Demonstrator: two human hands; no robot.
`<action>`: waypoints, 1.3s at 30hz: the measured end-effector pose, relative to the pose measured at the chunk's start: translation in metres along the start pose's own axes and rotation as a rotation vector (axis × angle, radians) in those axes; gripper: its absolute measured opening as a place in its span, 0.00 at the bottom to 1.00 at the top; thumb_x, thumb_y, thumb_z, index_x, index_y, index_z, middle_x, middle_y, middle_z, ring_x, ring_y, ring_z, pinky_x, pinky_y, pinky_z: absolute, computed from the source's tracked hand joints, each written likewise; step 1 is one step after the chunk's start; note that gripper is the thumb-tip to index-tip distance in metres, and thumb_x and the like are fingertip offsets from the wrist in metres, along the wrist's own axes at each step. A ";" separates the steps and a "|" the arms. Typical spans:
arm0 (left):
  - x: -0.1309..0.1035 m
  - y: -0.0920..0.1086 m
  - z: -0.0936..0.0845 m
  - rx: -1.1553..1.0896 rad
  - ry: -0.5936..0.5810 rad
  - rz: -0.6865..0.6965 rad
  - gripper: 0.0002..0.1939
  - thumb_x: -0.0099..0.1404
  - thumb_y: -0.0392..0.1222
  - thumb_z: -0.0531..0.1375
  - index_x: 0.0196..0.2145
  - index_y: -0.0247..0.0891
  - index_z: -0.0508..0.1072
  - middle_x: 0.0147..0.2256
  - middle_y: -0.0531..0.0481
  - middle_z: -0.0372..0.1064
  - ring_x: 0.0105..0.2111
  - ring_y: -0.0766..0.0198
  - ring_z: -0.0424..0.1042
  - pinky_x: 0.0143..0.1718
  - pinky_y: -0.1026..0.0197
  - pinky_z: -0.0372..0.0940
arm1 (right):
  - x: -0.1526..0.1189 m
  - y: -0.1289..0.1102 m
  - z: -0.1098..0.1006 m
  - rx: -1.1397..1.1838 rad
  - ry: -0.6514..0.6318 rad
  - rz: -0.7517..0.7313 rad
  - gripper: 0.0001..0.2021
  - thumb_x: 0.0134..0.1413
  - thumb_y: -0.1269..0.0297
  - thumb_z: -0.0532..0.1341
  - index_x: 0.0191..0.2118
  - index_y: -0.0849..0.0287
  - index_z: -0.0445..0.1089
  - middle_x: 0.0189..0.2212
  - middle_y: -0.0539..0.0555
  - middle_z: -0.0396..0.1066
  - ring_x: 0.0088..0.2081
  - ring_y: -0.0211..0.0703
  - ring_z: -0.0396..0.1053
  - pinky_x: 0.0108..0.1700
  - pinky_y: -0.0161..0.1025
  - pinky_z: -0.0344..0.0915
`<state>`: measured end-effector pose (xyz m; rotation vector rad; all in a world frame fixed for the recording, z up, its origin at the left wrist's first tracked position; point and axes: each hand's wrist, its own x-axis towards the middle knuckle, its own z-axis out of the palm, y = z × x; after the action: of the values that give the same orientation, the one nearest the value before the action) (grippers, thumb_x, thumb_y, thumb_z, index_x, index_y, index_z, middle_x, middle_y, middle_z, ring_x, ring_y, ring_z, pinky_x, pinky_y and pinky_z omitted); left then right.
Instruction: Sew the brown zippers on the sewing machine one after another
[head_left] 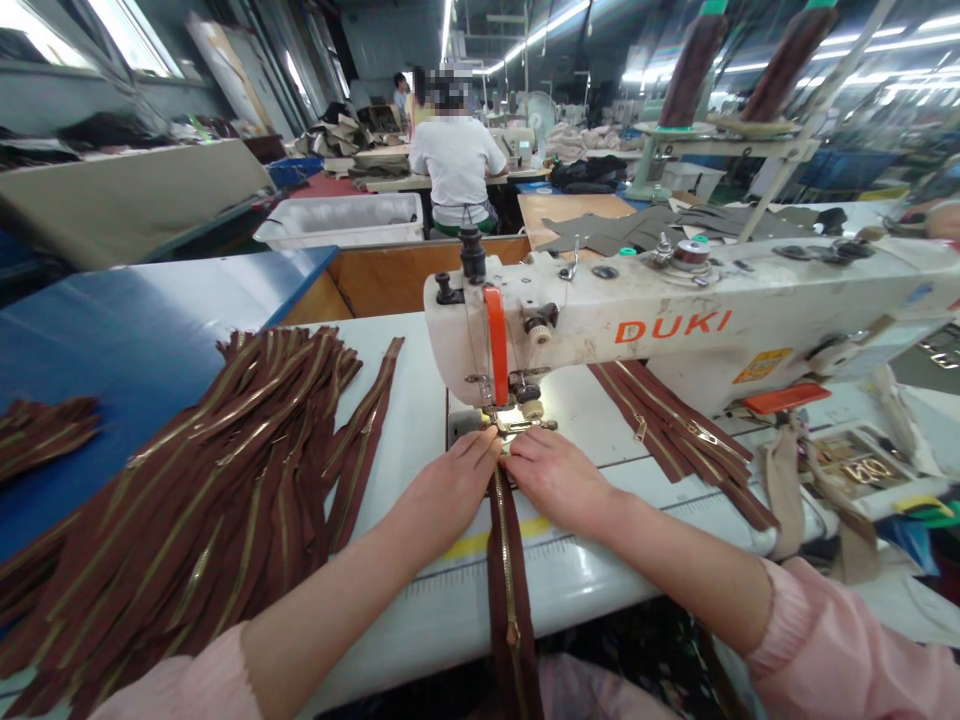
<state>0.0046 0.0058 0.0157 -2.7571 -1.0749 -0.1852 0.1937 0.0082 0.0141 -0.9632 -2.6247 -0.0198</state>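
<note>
A brown zipper (507,560) with gold teeth runs from under the needle area of a white sewing machine (570,320) down over the table's front edge. My left hand (463,470) presses on its upper end from the left, fingers together close to the presser foot (517,425). From the other side, my right hand (559,475) holds the same end, its fingertips bunched near the foot. The zipper's top end is hidden by my fingers and the machine. Its gold slider (513,635) shows low on the strip.
A big pile of brown zippers (217,480) covers the left side, with a loose pair (364,430) beside it. More zippers (682,430) lie under the machine arm. At right sits a tray of metal parts (859,465). Ahead, a person in white (457,165) sits facing away.
</note>
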 end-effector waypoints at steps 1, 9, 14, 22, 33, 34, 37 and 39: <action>0.000 0.000 0.000 -0.003 0.005 -0.002 0.19 0.64 0.26 0.47 0.52 0.27 0.66 0.53 0.34 0.67 0.56 0.53 0.64 0.54 0.51 0.63 | 0.001 0.000 0.000 -0.006 0.004 0.000 0.05 0.60 0.72 0.58 0.37 0.64 0.71 0.35 0.56 0.70 0.40 0.46 0.63 0.46 0.42 0.62; 0.000 -0.004 0.005 0.004 0.053 0.016 0.17 0.65 0.26 0.49 0.50 0.24 0.67 0.51 0.33 0.68 0.53 0.52 0.67 0.53 0.51 0.64 | 0.002 0.000 -0.001 -0.008 0.009 0.027 0.05 0.60 0.72 0.59 0.35 0.64 0.72 0.32 0.55 0.70 0.38 0.45 0.63 0.44 0.41 0.63; -0.001 -0.004 0.008 -0.049 0.106 0.012 0.17 0.65 0.28 0.49 0.50 0.27 0.67 0.49 0.35 0.69 0.52 0.53 0.68 0.53 0.50 0.65 | 0.001 0.000 0.001 0.000 0.016 0.033 0.05 0.60 0.71 0.59 0.34 0.64 0.71 0.32 0.55 0.69 0.38 0.45 0.62 0.43 0.41 0.63; -0.005 0.006 0.005 -0.153 0.217 -0.126 0.17 0.66 0.30 0.47 0.50 0.30 0.67 0.46 0.37 0.67 0.47 0.53 0.68 0.49 0.48 0.69 | 0.000 0.002 0.004 -0.001 0.036 0.022 0.05 0.60 0.72 0.58 0.37 0.64 0.72 0.32 0.55 0.69 0.38 0.45 0.63 0.42 0.41 0.63; -0.003 0.006 0.002 -0.145 0.161 -0.083 0.15 0.66 0.30 0.48 0.48 0.31 0.68 0.44 0.39 0.68 0.47 0.53 0.67 0.49 0.47 0.67 | 0.001 0.001 0.005 -0.010 0.051 0.020 0.04 0.59 0.71 0.60 0.36 0.64 0.72 0.31 0.54 0.69 0.37 0.45 0.62 0.42 0.41 0.63; -0.002 0.006 0.001 -0.148 0.159 -0.081 0.16 0.66 0.30 0.48 0.49 0.31 0.68 0.44 0.39 0.68 0.47 0.53 0.67 0.49 0.47 0.67 | 0.001 0.001 0.005 -0.010 0.053 0.023 0.04 0.59 0.71 0.60 0.36 0.64 0.72 0.31 0.54 0.69 0.36 0.45 0.62 0.41 0.40 0.63; -0.001 0.007 0.000 -0.150 0.176 -0.083 0.15 0.66 0.30 0.48 0.48 0.32 0.68 0.44 0.39 0.68 0.46 0.54 0.68 0.49 0.47 0.67 | 0.001 0.002 0.005 -0.009 0.056 0.032 0.04 0.59 0.72 0.59 0.36 0.64 0.71 0.31 0.54 0.69 0.37 0.45 0.62 0.41 0.41 0.62; -0.001 0.007 -0.001 -0.140 0.191 -0.077 0.14 0.66 0.30 0.48 0.47 0.32 0.69 0.44 0.39 0.68 0.45 0.54 0.69 0.48 0.48 0.68 | 0.001 0.003 0.005 -0.010 0.061 0.038 0.04 0.60 0.71 0.59 0.36 0.63 0.71 0.31 0.54 0.69 0.37 0.45 0.62 0.42 0.41 0.62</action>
<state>0.0090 -0.0003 0.0156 -2.7490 -1.1577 -0.5422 0.1933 0.0113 0.0095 -0.9996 -2.5524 -0.0526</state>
